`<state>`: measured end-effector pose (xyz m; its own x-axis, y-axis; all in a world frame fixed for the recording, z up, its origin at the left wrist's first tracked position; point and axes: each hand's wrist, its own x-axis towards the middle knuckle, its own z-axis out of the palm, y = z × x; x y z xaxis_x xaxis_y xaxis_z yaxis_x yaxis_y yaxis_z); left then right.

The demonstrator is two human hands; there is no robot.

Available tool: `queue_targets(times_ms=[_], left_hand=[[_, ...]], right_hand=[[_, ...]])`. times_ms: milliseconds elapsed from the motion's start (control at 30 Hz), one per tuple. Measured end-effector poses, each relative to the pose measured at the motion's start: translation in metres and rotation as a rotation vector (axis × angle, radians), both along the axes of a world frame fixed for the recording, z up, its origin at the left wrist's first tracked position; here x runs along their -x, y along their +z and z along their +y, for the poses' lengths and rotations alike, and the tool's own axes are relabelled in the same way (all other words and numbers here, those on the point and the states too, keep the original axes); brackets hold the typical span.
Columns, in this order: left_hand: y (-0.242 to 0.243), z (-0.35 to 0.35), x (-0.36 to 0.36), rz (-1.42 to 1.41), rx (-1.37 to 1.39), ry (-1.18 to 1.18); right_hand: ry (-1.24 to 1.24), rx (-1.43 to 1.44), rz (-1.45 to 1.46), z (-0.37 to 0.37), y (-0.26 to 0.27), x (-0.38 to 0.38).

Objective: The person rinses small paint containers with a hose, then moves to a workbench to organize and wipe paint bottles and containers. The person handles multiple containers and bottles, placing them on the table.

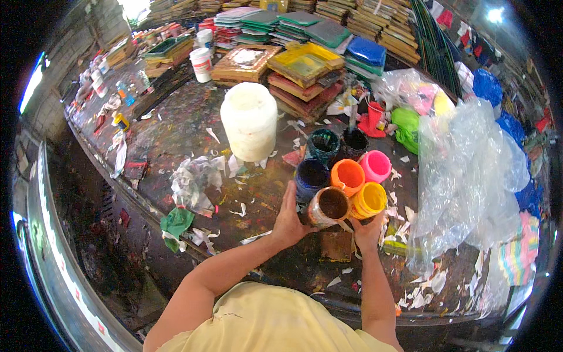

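Observation:
Several open paint jars stand bunched together on the stained table. My left hand (288, 224) grips the cluster from the left, fingers along the dark blue jar (311, 176) and thumb by the foot of the brown jar (329, 206). At the other side my right hand (368, 231) holds the base of the yellow jar (369, 200), its fingertips partly hidden. Between them sits an orange jar (348, 177), with a pink jar (376, 166) to its right. Behind are a dark green jar (323, 146) and a black jar (354, 143) with a stick-like tool in it.
A big whitish plastic jar (249, 123) stands left of the cluster. Used screen-printing frames (305, 66) are stacked behind. Clear plastic sheeting (462, 189) covers the right side. Crumpled plastic (193, 180), a green rag (177, 224) and paper scraps litter the table (259, 198).

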<state>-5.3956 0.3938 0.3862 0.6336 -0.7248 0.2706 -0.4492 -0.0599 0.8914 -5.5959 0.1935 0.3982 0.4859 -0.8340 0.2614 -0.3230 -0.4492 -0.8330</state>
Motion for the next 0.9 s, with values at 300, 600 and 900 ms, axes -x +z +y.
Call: queue_targets(times_ms=[300,600,900], left_hand=[[0.004,0.045,-0.102,0.107,0.229,0.273],[-0.021,-0.043,-0.293,0.853,0.775,0.279],[-0.035,-0.135,-0.232,0.223,0.391,0.561]], right_hand=[[-0.058,-0.007,0.159,0.036,0.019,0.048],[-0.084,0.374,0.335,0.112,0.056,0.121],[0.114,0.552,0.324,0.147,0.088,0.068]])
